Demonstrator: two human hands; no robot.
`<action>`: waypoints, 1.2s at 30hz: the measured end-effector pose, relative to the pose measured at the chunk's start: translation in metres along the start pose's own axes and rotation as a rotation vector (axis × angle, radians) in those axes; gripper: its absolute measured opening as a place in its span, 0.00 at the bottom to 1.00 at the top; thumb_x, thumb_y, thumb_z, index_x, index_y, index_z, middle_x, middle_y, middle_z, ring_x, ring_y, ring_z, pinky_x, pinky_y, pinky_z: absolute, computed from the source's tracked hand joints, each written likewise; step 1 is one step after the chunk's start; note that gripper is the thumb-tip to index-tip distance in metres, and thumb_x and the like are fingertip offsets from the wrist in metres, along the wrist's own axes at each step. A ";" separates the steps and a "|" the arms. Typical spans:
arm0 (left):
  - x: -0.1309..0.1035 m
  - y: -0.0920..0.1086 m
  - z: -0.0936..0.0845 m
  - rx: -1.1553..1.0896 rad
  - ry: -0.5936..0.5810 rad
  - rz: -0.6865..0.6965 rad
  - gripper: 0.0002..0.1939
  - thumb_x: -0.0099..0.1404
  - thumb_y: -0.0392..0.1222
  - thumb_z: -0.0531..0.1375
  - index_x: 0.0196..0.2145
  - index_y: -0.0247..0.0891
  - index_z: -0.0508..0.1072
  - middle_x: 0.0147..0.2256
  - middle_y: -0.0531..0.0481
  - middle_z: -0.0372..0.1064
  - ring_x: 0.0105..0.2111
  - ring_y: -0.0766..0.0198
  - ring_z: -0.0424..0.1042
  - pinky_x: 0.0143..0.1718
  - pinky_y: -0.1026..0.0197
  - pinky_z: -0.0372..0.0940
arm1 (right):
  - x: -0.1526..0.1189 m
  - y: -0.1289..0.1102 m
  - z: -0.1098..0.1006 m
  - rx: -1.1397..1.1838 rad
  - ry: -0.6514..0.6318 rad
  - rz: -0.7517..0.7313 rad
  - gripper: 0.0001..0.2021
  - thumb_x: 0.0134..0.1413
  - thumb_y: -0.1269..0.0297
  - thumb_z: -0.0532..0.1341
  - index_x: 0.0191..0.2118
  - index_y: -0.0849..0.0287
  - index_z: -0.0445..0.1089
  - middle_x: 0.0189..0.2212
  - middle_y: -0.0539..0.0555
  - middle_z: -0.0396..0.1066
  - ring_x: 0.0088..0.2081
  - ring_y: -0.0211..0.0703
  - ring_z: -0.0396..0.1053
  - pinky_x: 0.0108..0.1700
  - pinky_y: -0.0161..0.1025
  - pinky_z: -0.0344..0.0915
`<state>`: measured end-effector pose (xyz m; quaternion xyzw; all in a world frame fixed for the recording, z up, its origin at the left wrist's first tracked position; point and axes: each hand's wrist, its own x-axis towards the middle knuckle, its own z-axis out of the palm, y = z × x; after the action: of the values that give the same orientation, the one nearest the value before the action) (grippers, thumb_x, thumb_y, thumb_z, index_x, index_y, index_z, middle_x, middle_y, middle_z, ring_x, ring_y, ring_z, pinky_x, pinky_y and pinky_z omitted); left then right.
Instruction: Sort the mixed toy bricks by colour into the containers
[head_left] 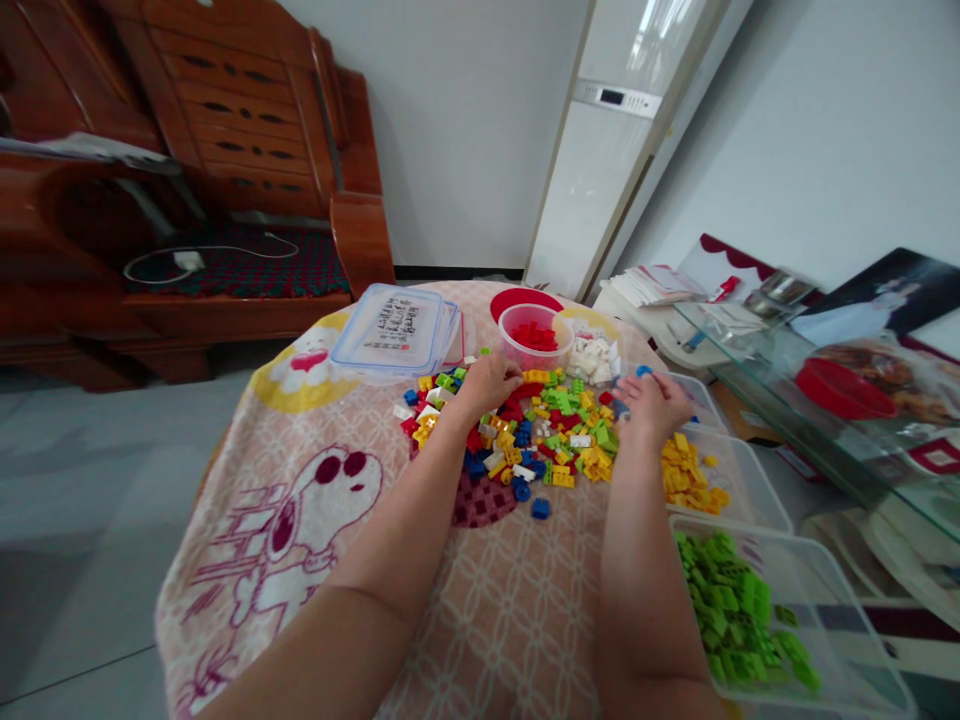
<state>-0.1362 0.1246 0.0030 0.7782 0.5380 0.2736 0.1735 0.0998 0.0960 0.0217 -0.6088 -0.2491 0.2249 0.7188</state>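
Note:
A mixed pile of toy bricks [559, 430] in red, yellow, green, blue and white lies on the patterned tablecloth [517, 600]. Over its back left part is my left hand [489, 385], its fingers a little apart, with no brick visible between them. My right hand [654, 405] is at the pile's right side, above a clear box partly hidden by it; a small blue brick [643, 371] shows at its closed fingertips. Behind the pile stand a pink bowl of red bricks [535, 337] and a heap of white bricks [592, 358].
Clear boxes at the right hold yellow bricks [686, 475] and green bricks [727, 610]. Stacked clear lids [390, 328] lie at the back left. A glass table [817, 400] with bags and a red bowl stands at the right, a wooden bench [247, 150] at the back left.

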 end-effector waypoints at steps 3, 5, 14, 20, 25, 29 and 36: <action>-0.001 0.001 0.000 0.002 0.003 0.005 0.11 0.63 0.36 0.61 0.38 0.34 0.84 0.35 0.46 0.81 0.35 0.60 0.76 0.40 0.62 0.67 | 0.010 -0.006 -0.011 0.085 0.102 -0.026 0.15 0.47 0.66 0.59 0.44 0.59 0.67 0.23 0.45 0.71 0.27 0.41 0.77 0.28 0.36 0.75; -0.001 0.002 0.000 0.003 0.003 0.020 0.12 0.63 0.36 0.60 0.37 0.34 0.84 0.35 0.46 0.81 0.34 0.60 0.76 0.40 0.62 0.67 | 0.009 -0.009 -0.013 0.088 0.077 -0.038 0.14 0.45 0.66 0.59 0.42 0.59 0.67 0.22 0.45 0.71 0.24 0.40 0.75 0.25 0.34 0.73; -0.001 0.003 -0.001 0.004 0.011 0.051 0.11 0.62 0.35 0.60 0.34 0.35 0.84 0.33 0.47 0.81 0.33 0.62 0.74 0.38 0.63 0.66 | -0.037 -0.013 0.007 -0.402 -0.826 -0.009 0.05 0.47 0.65 0.63 0.30 0.61 0.73 0.18 0.47 0.71 0.17 0.35 0.68 0.18 0.28 0.62; -0.002 0.002 0.000 0.015 0.016 0.065 0.12 0.62 0.36 0.59 0.35 0.35 0.84 0.32 0.48 0.80 0.32 0.63 0.73 0.38 0.64 0.66 | -0.062 0.000 0.022 -0.849 -1.235 -0.163 0.03 0.51 0.69 0.65 0.30 0.61 0.77 0.17 0.47 0.70 0.19 0.35 0.66 0.24 0.31 0.60; -0.002 0.003 -0.003 0.018 -0.003 0.033 0.12 0.62 0.37 0.59 0.36 0.34 0.84 0.33 0.47 0.80 0.34 0.62 0.75 0.40 0.63 0.66 | -0.070 -0.004 0.028 -1.156 -1.281 -0.465 0.02 0.46 0.71 0.68 0.29 0.61 0.79 0.27 0.54 0.77 0.31 0.40 0.72 0.32 0.34 0.57; -0.002 0.003 -0.004 0.003 0.005 0.024 0.12 0.63 0.37 0.59 0.36 0.34 0.84 0.33 0.47 0.81 0.34 0.61 0.74 0.40 0.62 0.66 | -0.071 -0.011 0.026 -1.230 -1.311 -0.511 0.05 0.48 0.70 0.65 0.30 0.62 0.80 0.28 0.56 0.78 0.33 0.41 0.72 0.33 0.35 0.56; -0.002 0.003 -0.004 -0.010 0.008 0.011 0.11 0.63 0.36 0.61 0.36 0.35 0.84 0.33 0.48 0.81 0.34 0.62 0.74 0.41 0.63 0.66 | -0.062 -0.005 0.021 -1.029 -1.269 -0.358 0.07 0.53 0.68 0.61 0.29 0.60 0.77 0.23 0.52 0.76 0.26 0.38 0.70 0.30 0.33 0.60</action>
<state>-0.1370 0.1221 0.0069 0.7793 0.5328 0.2804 0.1739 0.0382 0.0726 0.0240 -0.5699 -0.7712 0.2658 0.0991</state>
